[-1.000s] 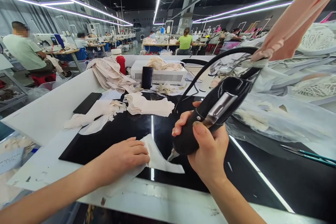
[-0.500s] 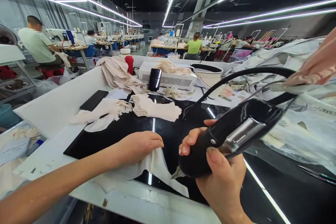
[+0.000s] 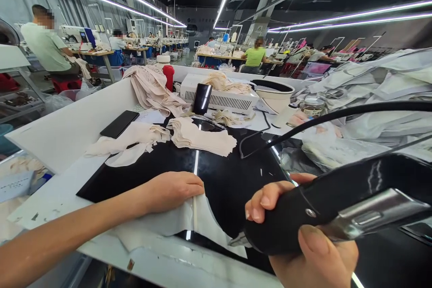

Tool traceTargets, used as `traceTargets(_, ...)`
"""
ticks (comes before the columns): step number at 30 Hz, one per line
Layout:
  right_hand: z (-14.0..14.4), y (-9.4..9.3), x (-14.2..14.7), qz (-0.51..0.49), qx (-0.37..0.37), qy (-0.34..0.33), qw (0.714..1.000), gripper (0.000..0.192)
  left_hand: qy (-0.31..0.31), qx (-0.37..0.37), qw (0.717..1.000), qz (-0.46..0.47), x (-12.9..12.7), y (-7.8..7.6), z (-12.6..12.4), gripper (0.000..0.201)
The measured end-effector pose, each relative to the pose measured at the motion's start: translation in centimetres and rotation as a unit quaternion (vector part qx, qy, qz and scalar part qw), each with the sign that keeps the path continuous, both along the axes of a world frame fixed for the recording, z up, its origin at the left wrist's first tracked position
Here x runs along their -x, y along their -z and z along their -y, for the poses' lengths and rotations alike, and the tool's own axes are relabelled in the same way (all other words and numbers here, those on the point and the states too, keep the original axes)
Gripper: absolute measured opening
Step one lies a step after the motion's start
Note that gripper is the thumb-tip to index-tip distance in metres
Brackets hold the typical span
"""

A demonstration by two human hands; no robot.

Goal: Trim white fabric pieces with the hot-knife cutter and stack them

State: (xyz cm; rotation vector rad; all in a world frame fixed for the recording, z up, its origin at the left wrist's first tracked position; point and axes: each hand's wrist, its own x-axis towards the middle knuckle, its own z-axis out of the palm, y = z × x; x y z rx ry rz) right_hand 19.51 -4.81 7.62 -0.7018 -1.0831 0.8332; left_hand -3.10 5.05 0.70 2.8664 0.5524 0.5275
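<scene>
Our right hand [image 3: 303, 238] is wrapped tight around the black handheld cutter [image 3: 337, 207], thumb pressed along its near side and fingers curled over the top, so the grip is fully closed on the tool; our left hand [image 3: 172, 189] lies flat and open, palm down, holding nothing but pinning a white fabric piece [image 3: 189, 220] to the surface. From there we take things by size. The white worktable [image 3: 67, 139] runs away from us with a raised wall on its left, and the glossy black cutting mat [image 3: 229, 175] covers its middle. On the right a heap of pale bagged fabric [image 3: 371, 99] rises beside the mat. At the far end sits a white vented box [image 3: 222, 99] with loose beige cloth on top, and a draped beige bundle [image 3: 151, 90] hangs over the wall near a red bottle [image 3: 168, 76]. The cutter's black cable [image 3: 337, 114] arcs from the tool across the mat. Closer in, a stack of cut beige pieces [image 3: 199, 137] rests on the mat, with a looser pile of scraps [image 3: 128, 144] just left of it, touching a dark phone [image 3: 119, 123]. The white fabric piece lies at the mat's near edge, partly overhanging the table rim, under our left fingers. The cutter's metal tip [image 3: 238, 240] meets that fabric's curved right edge.
</scene>
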Motion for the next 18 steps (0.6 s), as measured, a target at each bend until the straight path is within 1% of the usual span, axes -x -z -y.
traceTargets(2,0.0,0.1,-0.1,0.007,0.009,-0.003,1.0,0.042,0.003,0.002,1.0,0.0,0.2,0.0,0.1,0.035)
traceTargets(7,-0.2,0.9,-0.1,0.016,-0.014,0.048,0.999,0.047,-0.001,-0.002,1.0,0.014,0.5,0.1,0.5,0.035)
traceTargets(9,-0.5,1.0,-0.1,0.023,-0.012,0.059,0.998,0.048,-0.005,-0.005,1.0,0.03,0.6,0.2,0.6,0.033)
traceTargets(11,-0.8,0.6,0.0,0.023,-0.007,0.065,0.998,0.047,-0.005,-0.006,0.999,0.042,0.5,0.3,0.8,0.03)
traceTargets(13,-1.3,-0.2,0.2,0.007,-0.001,0.073,0.997,0.045,-0.003,-0.002,0.999,0.048,0.5,0.4,0.9,0.029)
traceTargets(16,-2.7,-1.5,0.9,-0.018,0.01,0.075,0.997,0.044,-0.003,0.002,0.999,0.053,0.6,0.5,1.1,0.029)
traceTargets(18,-3.9,-1.9,1.5,-0.023,0.006,0.071,0.997,0.045,-0.011,0.001,0.998,0.054,0.7,0.5,1.3,0.028)
